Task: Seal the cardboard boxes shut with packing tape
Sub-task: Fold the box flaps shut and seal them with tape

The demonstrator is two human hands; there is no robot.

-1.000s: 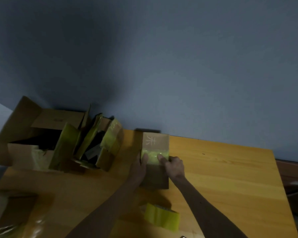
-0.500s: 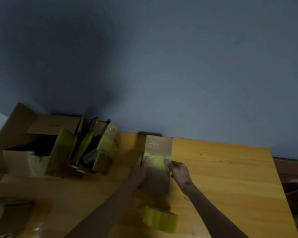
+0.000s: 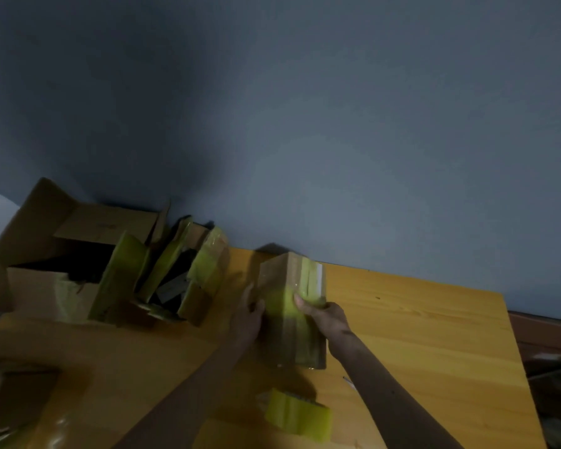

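On the orange-yellow wooden table (image 3: 418, 335), near its far edge and close to the grey-blue wall (image 3: 337, 124), both hands hold a small brown cardboard box (image 3: 282, 273). A wide band of glossy yellow-green tape (image 3: 280, 306) lies across the top face of the box, and more strips of it run along the right side. The left hand (image 3: 248, 317) grips the left edge of the box, with the thumb laid over onto the top face. Its other fingers are in shadow and I cannot tell how they lie. The right hand (image 3: 326, 317) grips the right edge, and its thumb presses down on the tape band. The box looks a little turned, so that its right side shows. A roll of yellow-green packing tape (image 3: 298, 416) lies on the table just in front of the box, between the two forearms, and no hand touches it. At the far left corner stands a large open cardboard box (image 3: 46, 286) with its flaps up. Beside it leans a pile of cardboard pieces with yellow-green tape (image 3: 204, 270), apart from the hands.
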